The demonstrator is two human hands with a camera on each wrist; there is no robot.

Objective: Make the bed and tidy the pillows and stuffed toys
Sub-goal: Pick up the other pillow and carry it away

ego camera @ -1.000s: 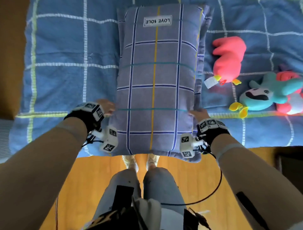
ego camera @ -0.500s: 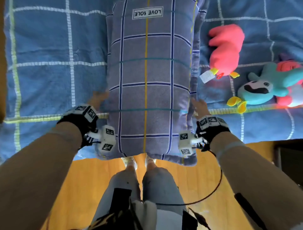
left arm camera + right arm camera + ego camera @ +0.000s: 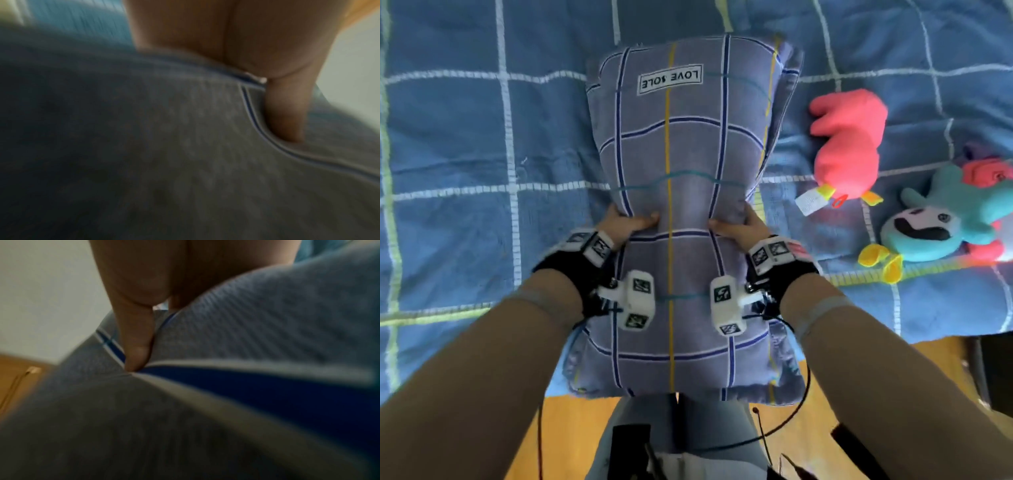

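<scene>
A grey-lilac checked pillow [image 3: 681, 144] with a "LOVE SOLE" label lies lengthwise on the blue checked bedspread [image 3: 482, 137]. Its near end hangs over the bed's edge above my legs. My left hand [image 3: 625, 222] grips its left side at mid length, and my right hand [image 3: 739, 224] grips the right side, both thumbs on top. The pillow is squeezed narrow between them. In the left wrist view a thumb [image 3: 285, 113] digs into the pillow [image 3: 144, 146] fabric. The right wrist view shows a thumb [image 3: 135, 340] pressed into a fold of the pillow [image 3: 267, 321]. The other fingers are hidden under the sides.
A pink plush toy [image 3: 849, 144] with a white tag lies on the bedspread right of the pillow. Further right lies a teal plush toy [image 3: 941, 219] with yellow feet, with a pink-red toy [image 3: 986, 174] behind it. Wooden floor [image 3: 571, 435] shows below the bed's edge.
Both hands have slid forward along the pillow's sides and closed in, pinching it at the middle. The pillow has come nearer to me, with its near end over the edge.
</scene>
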